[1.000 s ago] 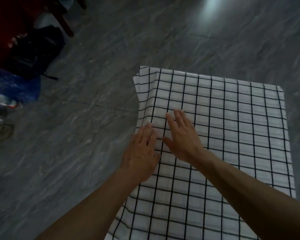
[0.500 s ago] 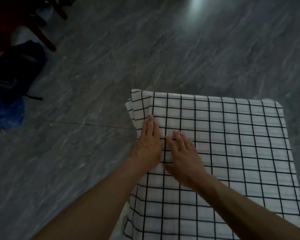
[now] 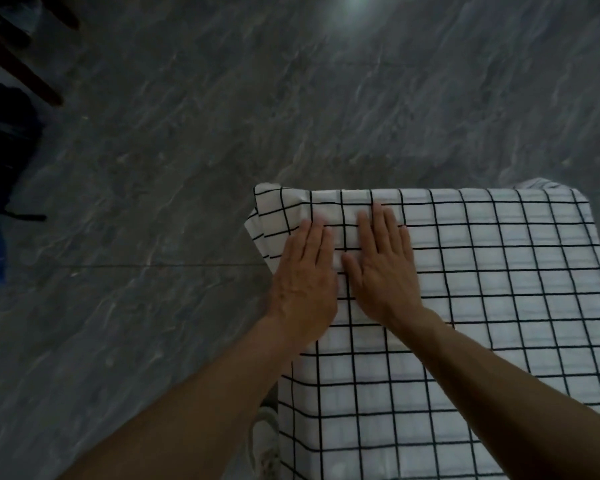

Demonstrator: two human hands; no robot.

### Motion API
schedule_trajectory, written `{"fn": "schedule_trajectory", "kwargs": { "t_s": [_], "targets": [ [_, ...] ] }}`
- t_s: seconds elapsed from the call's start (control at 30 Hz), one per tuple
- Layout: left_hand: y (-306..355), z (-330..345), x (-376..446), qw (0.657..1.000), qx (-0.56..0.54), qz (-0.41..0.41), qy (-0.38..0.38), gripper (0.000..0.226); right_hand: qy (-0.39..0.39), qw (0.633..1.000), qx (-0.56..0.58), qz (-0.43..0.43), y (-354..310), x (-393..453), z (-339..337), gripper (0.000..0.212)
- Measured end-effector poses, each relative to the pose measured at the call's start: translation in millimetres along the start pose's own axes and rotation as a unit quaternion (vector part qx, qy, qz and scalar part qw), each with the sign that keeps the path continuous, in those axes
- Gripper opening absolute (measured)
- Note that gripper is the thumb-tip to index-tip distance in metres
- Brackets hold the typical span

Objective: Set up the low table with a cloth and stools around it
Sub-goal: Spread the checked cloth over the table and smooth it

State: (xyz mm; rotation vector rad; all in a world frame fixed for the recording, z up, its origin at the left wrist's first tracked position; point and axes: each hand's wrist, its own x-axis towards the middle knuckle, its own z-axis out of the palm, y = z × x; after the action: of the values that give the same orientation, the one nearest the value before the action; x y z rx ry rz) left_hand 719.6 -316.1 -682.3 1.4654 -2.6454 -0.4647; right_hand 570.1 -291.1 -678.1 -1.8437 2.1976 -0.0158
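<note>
Both hands have slid forward along the white cotton cloth with a black grid pattern [image 3: 482,306] since the earlier frames, arriving close to its far left corner. That cloth lies spread over the low table, which it hides completely, with its left edge hanging toward the grey marbled tile floor [image 3: 153,237]. Left hand [image 3: 303,282] lies flat, fingers straight and together, pressing the cloth right at the left table edge; right hand [image 3: 383,268] lies flat just beside it, fingers slightly spread, holding nothing. A bunched fold of cloth sits at the far left corner, directly ahead of the left fingertips, so the left hand is nearer. Judged from this, the next stroke should run forward and leftward, toward that corner. No stools appear in view; that step looks not yet done.
</note>
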Motion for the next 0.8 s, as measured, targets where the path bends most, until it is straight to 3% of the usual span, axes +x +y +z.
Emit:
{"fn": "schedule_trajectory", "kwargs": {
  "t_s": [0.1,0.3,0.47,0.67,0.8],
  "targets": [
    [-5,0,18,0.999,0.033,0.021,-0.032,0.063,0.017,1.000,-0.015,0.003,1,-4,5,0.070],
    [-15,-14,34,0.998,-0.013,-0.041,-0.038,0.075,0.006,1.000,-0.026,0.008,-1,-1,4,0.071],
    [-14,-24,48,0.997,0.012,-0.063,-0.053,0.076,-0.009,1.000,0.002,-0.022,6,12,-6,0.072],
    [-11,-32,71,0.999,0.046,-0.026,0.005,0.061,0.006,0.997,-0.013,-0.071,12,63,-18,0.063],
    [14,-22,98,0.997,-0.052,0.047,0.034,0.049,0.015,0.995,-0.028,-0.098,15,64,-11,0.067]
  ]
}}
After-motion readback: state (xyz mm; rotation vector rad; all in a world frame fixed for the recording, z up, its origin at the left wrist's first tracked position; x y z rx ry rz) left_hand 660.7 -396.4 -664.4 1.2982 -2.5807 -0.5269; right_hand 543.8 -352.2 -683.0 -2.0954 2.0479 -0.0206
